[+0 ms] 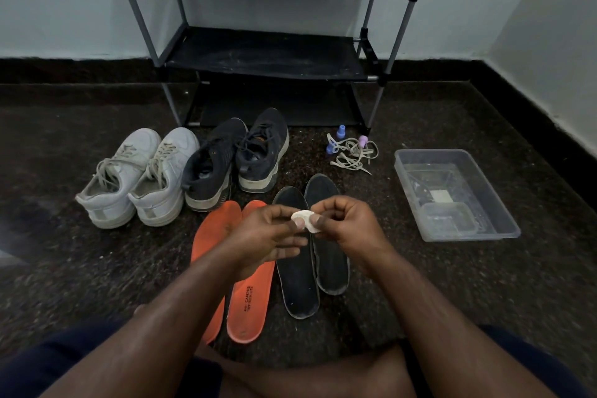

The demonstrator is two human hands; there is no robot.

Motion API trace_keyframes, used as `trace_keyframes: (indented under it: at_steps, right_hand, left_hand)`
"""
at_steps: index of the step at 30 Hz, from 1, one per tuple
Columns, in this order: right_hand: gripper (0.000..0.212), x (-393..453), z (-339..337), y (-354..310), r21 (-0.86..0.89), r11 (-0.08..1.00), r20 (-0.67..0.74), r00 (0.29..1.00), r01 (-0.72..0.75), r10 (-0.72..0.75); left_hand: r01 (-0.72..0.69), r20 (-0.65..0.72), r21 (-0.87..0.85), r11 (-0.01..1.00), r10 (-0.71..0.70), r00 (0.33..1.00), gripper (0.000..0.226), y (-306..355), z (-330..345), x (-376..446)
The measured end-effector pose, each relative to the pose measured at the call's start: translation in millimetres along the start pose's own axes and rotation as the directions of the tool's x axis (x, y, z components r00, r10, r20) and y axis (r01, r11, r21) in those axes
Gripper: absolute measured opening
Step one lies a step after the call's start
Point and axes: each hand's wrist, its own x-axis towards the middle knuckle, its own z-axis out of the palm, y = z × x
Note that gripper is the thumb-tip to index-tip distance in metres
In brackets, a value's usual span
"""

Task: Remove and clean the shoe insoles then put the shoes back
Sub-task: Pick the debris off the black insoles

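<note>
Fingers of your left hand (pixel 268 229) and right hand (pixel 342 220) pinch a white pad (pixel 305 220) above the black insoles (pixel 300 268), orange insoles (pixel 248 300) beside them.

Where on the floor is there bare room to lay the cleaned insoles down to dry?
Bare floor lies right of the black insoles, in front of the clear tub, and left of the orange insoles, in front of the white shoes. It is crowded between the dark shoes, loose laces and rack.
</note>
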Motion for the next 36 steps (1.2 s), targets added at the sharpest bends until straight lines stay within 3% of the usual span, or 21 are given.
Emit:
trace_keyframes:
  at_steps: [6,11,14,16,19,21,23,26,31,36]
  right_hand:
    - [0.034,2.3,-6.2,1.7,-0.149,0.989,0.069,0.997,-0.007,0.018]
    - [0.018,-0.6,-6.7,1.7,-0.143,0.99,0.141,0.99,-0.012,0.032]
    - [0.004,-0.9,-5.7,-1.0,-0.02,0.999,0.073,0.997,-0.026,0.028]
    - [0.01,0.0,-7.4,-5.0,0.161,0.982,0.012,0.995,-0.097,0.097]
    - [0.009,-1.1,-9.7,-8.6,0.288,0.934,0.053,0.977,-0.214,0.207]
    - [0.01,-3.3,-8.3,-7.6,0.243,0.944,0.114,0.973,-0.222,0.199]
    - [0.025,-5.1,-3.7,-6.0,0.197,0.963,0.138,0.978,-0.181,0.156]
    - [0.027,-3.8,0.8,-4.3,0.225,0.972,0.058,0.997,-0.065,0.054]
    - [0.034,2.9,-2.7,2.1,0.184,0.983,-0.075,0.997,-0.007,0.021]
    - [0.046,0.9,-1.2,3.0,-0.017,0.999,0.022,0.999,0.027,-0.027]
  left_hand:
    - [-0.06,-0.109,0.054,0.997,0.065,0.992,0.022,0.5,-3.8,5.1]
    - [-0.079,-0.102,0.111,0.991,0.091,0.991,0.018,1.6,-3.9,5.5]
    - [-0.065,-0.123,0.1,0.993,0.077,0.989,0.012,3.4,-1.6,4.8]
    - [-0.038,-0.121,0.054,0.998,0.045,0.992,0.006,4.4,-0.8,3.8]
    - [-0.019,-0.105,-0.024,1.0,0.017,0.994,0.007,4.4,-0.5,3.5]
    - [-0.018,-0.096,-0.042,0.999,0.014,0.995,0.013,3.1,1.2,3.2]
    - [-0.012,-0.095,-0.041,0.999,0.008,0.995,0.019,1.9,3.4,2.7]
    - [0.001,-0.094,-0.05,0.999,-0.006,0.996,0.023,1.3,4.8,2.4]
    - [0.014,-0.091,-0.092,0.996,-0.022,0.996,0.015,0.2,4.3,3.2]
    - [0.034,0.045,-0.074,0.997,-0.031,0.999,0.027,-0.3,4.5,1.3]
